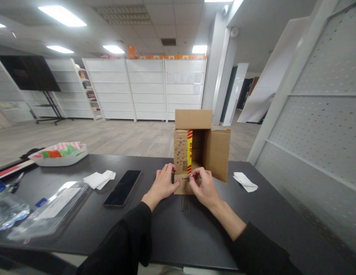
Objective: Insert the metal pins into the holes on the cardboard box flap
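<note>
An open cardboard box (218, 154) stands on the dark table, its opening facing me. Its left flap (180, 147) carries scattered dark round dots and red-and-yellow tape. A row of dark dots runs across the lower flap (181, 187). My right hand (205, 187) pinches a small shiny piece at that flap; its kind is too small to tell. My left hand (164, 182) rests at the box's left edge, fingers and thumb apart, the thumb by the lower flap. Several thin dark rods, like nails (185, 204), lie side by side just in front of the flap.
Left of my hands are a phone (122, 188), white tissue (99, 178), a clear plastic case (51, 212), a water bottle (7, 208) and a white basket (61, 158). Another tissue (245, 181) lies right of the box. A perforated panel (315, 126) borders the table's right side.
</note>
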{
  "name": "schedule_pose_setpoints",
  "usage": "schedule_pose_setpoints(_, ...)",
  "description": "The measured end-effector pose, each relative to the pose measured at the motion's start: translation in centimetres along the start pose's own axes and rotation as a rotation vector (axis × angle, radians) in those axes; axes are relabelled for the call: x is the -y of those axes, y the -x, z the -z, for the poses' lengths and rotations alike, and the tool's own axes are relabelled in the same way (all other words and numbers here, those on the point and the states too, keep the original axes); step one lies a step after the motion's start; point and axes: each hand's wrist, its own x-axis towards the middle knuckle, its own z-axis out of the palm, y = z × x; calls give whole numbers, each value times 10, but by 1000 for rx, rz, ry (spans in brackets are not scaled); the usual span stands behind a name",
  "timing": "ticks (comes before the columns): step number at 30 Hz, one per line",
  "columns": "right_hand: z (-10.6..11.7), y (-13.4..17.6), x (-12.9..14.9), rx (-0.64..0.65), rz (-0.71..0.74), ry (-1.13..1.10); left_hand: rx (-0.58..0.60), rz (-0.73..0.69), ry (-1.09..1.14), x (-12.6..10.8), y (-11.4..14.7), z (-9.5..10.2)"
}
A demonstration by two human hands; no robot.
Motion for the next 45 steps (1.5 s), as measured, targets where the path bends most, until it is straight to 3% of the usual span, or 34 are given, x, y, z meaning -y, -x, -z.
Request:
schedule_pose_setpoints(16,1,0,-6,48,-13,-190,20,0,12,-1,1,2)
schedule_pose_setpoints(28,23,8,-2,106,5,-157,21,-8,23,0,1,4)
schedule_pose_setpoints(45,41,35,12,383,-25,-131,1,1,22,7,0,-1)
